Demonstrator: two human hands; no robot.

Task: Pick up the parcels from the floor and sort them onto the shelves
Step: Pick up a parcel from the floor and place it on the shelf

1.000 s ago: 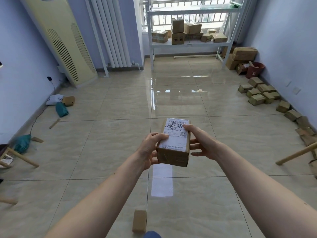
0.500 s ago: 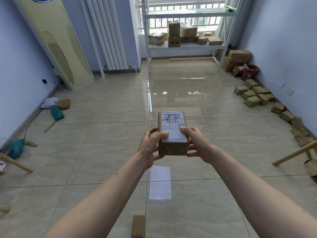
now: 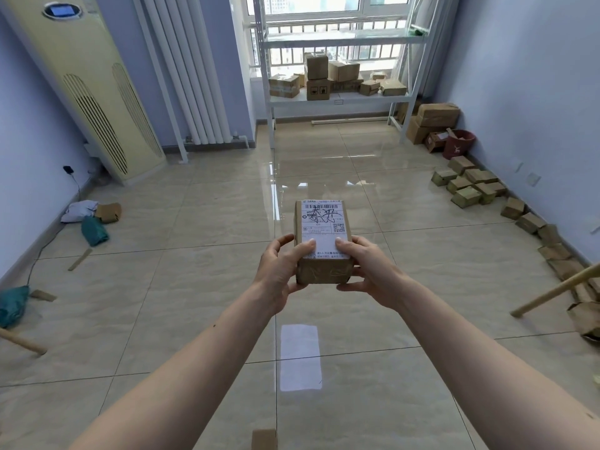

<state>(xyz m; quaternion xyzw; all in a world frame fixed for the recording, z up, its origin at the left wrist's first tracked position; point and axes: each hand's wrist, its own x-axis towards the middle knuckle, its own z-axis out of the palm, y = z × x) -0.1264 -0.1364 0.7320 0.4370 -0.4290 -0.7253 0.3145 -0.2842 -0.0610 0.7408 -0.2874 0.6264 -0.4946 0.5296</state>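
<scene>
Both hands, left hand (image 3: 281, 271) and right hand (image 3: 368, 269), grip a labelled parcel (image 3: 323, 241) mid-frame above glossy tiled floor (image 3: 194, 287); shelves (image 3: 337, 99) upper centre; bottom-edge box (image 3: 264, 439) cut off.

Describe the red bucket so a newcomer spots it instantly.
Start at the white metal shelf rack under the window, then drop to the floor at its right foot. Against the right wall, beside stacked brown cardboard boxes, stands the dark red plastic bucket: the only round, red item.
</scene>
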